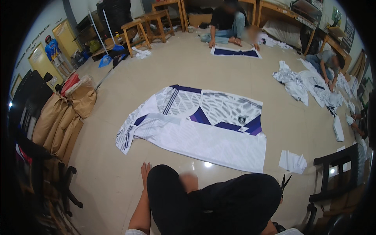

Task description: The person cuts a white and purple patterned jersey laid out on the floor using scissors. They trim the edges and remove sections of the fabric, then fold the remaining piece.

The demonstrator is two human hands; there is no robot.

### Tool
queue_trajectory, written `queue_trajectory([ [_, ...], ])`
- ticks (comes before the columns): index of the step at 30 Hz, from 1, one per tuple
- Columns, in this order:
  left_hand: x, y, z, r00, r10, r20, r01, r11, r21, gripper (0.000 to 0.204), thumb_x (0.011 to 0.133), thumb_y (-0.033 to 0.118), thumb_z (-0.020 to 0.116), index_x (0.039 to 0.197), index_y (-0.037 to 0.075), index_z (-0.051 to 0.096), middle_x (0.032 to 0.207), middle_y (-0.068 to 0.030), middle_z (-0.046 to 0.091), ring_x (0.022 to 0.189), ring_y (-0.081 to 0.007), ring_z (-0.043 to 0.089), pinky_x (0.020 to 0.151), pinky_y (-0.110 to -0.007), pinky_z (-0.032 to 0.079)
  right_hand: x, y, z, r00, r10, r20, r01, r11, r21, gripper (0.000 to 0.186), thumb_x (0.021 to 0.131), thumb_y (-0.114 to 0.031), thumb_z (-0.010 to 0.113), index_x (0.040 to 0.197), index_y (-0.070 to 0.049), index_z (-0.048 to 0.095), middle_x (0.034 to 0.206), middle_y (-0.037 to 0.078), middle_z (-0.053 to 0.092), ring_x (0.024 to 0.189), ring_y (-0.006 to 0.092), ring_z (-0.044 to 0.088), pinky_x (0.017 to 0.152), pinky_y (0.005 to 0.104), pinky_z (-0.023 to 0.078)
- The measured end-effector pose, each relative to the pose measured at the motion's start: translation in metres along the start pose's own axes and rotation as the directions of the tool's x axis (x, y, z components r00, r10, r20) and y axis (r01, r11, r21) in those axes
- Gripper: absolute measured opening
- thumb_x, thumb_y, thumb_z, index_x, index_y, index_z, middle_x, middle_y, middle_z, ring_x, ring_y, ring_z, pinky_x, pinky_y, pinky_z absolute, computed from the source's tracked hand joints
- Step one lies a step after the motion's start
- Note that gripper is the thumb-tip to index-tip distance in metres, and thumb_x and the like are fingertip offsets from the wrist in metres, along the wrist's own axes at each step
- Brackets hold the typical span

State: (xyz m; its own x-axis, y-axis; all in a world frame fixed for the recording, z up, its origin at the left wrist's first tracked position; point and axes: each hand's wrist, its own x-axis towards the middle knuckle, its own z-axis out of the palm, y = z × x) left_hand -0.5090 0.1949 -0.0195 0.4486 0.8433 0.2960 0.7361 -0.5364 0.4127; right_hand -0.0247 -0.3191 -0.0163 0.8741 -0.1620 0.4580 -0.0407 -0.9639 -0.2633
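A white long-sleeved jersey [203, 133] with grey line patterns and navy and purple panels lies spread on the floor in front of my knees. Its lower part is folded plain side up, and one sleeve bends toward the left. Beside my left knee, my left hand [145, 174] rests near the floor with fingers stretched out, holding nothing. The right hand [281, 200] is mostly hidden behind my right knee. Black scissors [285, 182] stick up from it, blades parted; their handles are hidden.
White fabric scraps [292, 161] and a black plastic stool [340, 172] are on the right. Brown sacks [60, 117] stand left. A person [231, 27] sits at the back with a navy-and-white cloth piece [236, 52]; another [327, 66] handles white cloth pieces [293, 82] at right.
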Motion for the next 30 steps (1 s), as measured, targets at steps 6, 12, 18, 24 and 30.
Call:
queue_trajectory([
  [6, 0.104, -0.041, -0.008, 0.971, -0.045, 0.236, 0.031, 0.998, 0.063, 0.077, 0.109, 0.037, 0.066, 0.170, -0.002, 0.037, 0.178, -0.0365, 0.025, 0.160, -0.0636, 0.025, 0.132, -0.068, 0.019, 0.005, 0.014, 0.003, 0.999, -0.042, -0.034, 0.040, 0.998, -0.050, 0.065, 0.107, -0.045, 0.072, 0.137, 0.010, 0.055, 0.129, 0.031, 0.062, 0.123, 0.0514, 0.058, 0.107, 0.0609, 0.045],
  [12, 0.332, 0.064, -0.027, 0.926, 0.176, 0.334, -0.210, 0.975, 0.067, 0.068, 0.114, 0.033, 0.060, 0.173, 0.006, 0.037, 0.179, -0.0266, 0.034, 0.165, -0.0581, 0.021, 0.135, -0.063, 0.018, 0.007, 0.029, 0.008, 0.998, -0.024, 0.058, 0.029, 0.996, -0.083, 0.071, 0.107, -0.046, 0.069, 0.143, 0.012, 0.052, 0.136, 0.032, 0.060, 0.129, 0.0514, 0.054, 0.114, 0.0590, 0.041],
  [18, 0.428, 0.154, 0.019, 0.782, 0.295, 0.549, -0.270, 0.954, -0.129, 0.053, 0.113, 0.028, 0.063, 0.162, 0.011, 0.057, 0.173, -0.0298, 0.043, 0.164, -0.0554, 0.028, 0.137, -0.056, 0.021, 0.006, 0.015, 0.012, 0.992, 0.046, 0.114, -0.033, 0.993, -0.113, 0.064, 0.108, -0.037, 0.066, 0.145, 0.012, 0.049, 0.139, 0.032, 0.056, 0.133, 0.0509, 0.051, 0.116, 0.0591, 0.039],
  [24, 0.408, 0.138, 0.056, 0.664, 0.286, 0.691, -0.287, 0.951, -0.118, 0.053, 0.109, 0.021, 0.066, 0.157, 0.000, 0.057, 0.166, -0.0325, 0.050, 0.160, -0.0525, 0.037, 0.135, -0.054, 0.027, 0.008, -0.017, -0.004, 0.951, 0.191, 0.241, -0.161, 0.977, -0.140, 0.065, 0.107, -0.037, 0.072, 0.143, 0.013, 0.051, 0.134, 0.033, 0.059, 0.129, 0.0525, 0.053, 0.112, 0.0602, 0.042],
  [30, 0.369, 0.110, 0.074, 0.708, 0.220, 0.671, -0.206, 0.973, -0.102, 0.054, 0.108, 0.018, 0.066, 0.157, -0.002, 0.055, 0.167, -0.0345, 0.046, 0.159, -0.0545, 0.038, 0.134, -0.055, 0.030, 0.012, -0.021, -0.006, 0.975, 0.147, 0.166, -0.131, 0.986, -0.105, 0.061, 0.105, -0.033, 0.076, 0.140, 0.013, 0.055, 0.134, 0.033, 0.060, 0.128, 0.0515, 0.056, 0.113, 0.0587, 0.042],
])
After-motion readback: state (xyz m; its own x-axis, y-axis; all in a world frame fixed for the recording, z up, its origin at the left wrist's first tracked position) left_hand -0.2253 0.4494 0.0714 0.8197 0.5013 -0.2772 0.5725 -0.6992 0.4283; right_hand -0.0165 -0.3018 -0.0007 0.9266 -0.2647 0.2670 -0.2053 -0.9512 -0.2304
